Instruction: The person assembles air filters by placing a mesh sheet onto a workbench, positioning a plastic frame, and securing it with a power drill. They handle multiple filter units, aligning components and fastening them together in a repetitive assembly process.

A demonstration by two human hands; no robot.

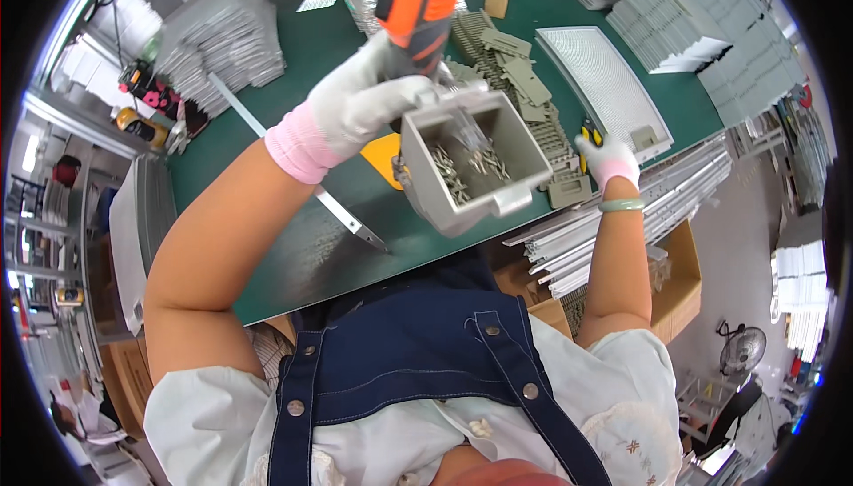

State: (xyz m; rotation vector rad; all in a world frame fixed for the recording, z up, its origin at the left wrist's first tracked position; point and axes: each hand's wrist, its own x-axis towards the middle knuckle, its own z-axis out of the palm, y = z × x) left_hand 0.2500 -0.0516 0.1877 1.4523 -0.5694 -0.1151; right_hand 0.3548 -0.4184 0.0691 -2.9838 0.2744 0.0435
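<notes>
My left hand (pixel 369 99), in a white glove with a pink cuff, wraps around the dark lower part of an orange-and-black power screwdriver (pixel 426 15). The driver's nose points down into a grey plastic bin (pixel 455 211). Loose screws (pixel 451 175) lie inside it, and a see-through, blurred piece reaches in among them. Farther right, my right hand (pixel 611 155), gloved the same way, closes over a yellow-and-black hand tool (pixel 589 135); its kind is unclear. That hand is beside the near-left edge of a white mesh panel (pixel 613 86).
Beige plastic brackets (pixel 524 82) lie in a row behind the bin. A metal strip (pixel 342 211) crosses the green table (pixel 275 282) at left. White profiles (pixel 622 219) jut from the front edge. Stacked panels (pixel 222 33) stand far left, more (pixel 666 24) far right.
</notes>
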